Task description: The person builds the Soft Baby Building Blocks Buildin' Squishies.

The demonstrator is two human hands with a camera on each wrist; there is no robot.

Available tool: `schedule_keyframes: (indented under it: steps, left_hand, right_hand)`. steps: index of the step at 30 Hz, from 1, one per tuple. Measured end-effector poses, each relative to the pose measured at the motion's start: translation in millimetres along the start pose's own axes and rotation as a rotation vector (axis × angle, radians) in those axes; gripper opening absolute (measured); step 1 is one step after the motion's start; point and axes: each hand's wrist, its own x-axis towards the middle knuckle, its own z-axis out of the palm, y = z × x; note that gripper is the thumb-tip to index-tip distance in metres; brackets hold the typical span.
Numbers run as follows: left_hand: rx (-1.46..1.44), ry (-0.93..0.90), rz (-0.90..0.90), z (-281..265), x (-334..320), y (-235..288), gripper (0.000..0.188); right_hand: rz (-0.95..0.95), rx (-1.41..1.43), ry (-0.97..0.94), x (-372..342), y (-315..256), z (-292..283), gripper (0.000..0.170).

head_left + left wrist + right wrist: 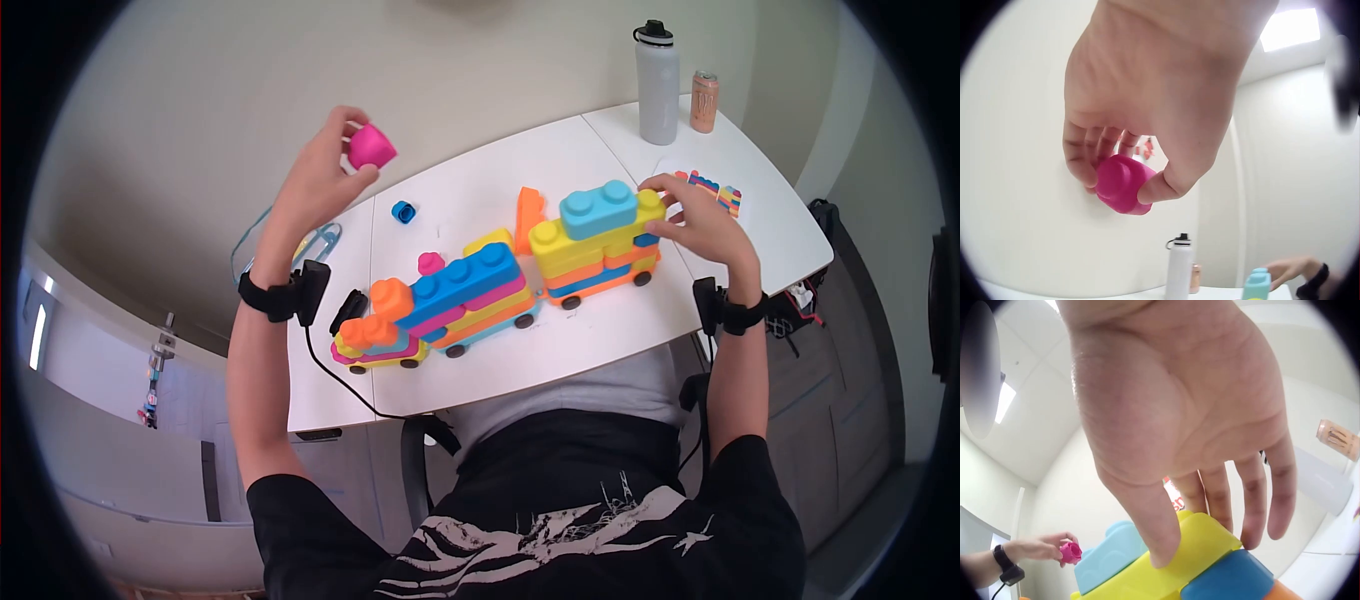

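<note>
Raised above the table's back left edge, the left hand [322, 172] pinches a pink block [372, 147] between thumb and fingers; the left wrist view shows the same pink block [1124, 185] held clear of any surface. The right hand [703, 222] grips the right end of a long yellow block [1200, 540], thumb on the near side and fingers behind. That yellow block lies on top of the rear wagon of a block train, with a light blue block [598, 207] on it. A middle wagon topped by a blue block [465, 277] and a small front car [380, 345] stand to the left.
On the white table [480, 375] lie a small blue block [403, 211], a pink piece [431, 263] and an upright orange piece [529, 218] behind the train. A bottle [658, 90], a can [704, 102] and a colourful picture sheet [715, 190] are at the back right.
</note>
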Motion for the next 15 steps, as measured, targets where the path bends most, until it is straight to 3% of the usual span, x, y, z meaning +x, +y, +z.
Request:
schedule_keyframes:
  steps: [5, 7, 11, 13, 15]
  left_hand:
    - [-0.058, -0.023, 0.187, 12.3, 8.3, 100.6, 0.052]
    - [-0.111, -0.128, 0.266, 26.2, 14.9, 134.7, 0.051]
    - [-0.131, -0.153, 0.438, 84.6, 38.0, 187.9, 0.049]
    - [-0.100, -0.182, 0.443, 106.7, 49.6, 205.4, 0.049]
    - [-0.073, -0.211, 0.445, 126.0, 56.9, 215.3, 0.049]
  right_hand:
    - [-0.054, 0.013, -0.032, 5.0, 3.8, -6.2, 0.044]
    - [-0.055, -0.003, -0.090, 8.3, 9.0, -7.5, 0.047]
    - [-0.123, 0.045, -0.047, 8.5, 12.2, -3.3, 0.044]
    - [-0.136, 0.018, -0.046, 10.1, 16.3, -3.5, 0.051]
    - [-0.091, -0.018, -0.061, 10.6, 20.2, -2.5, 0.068]
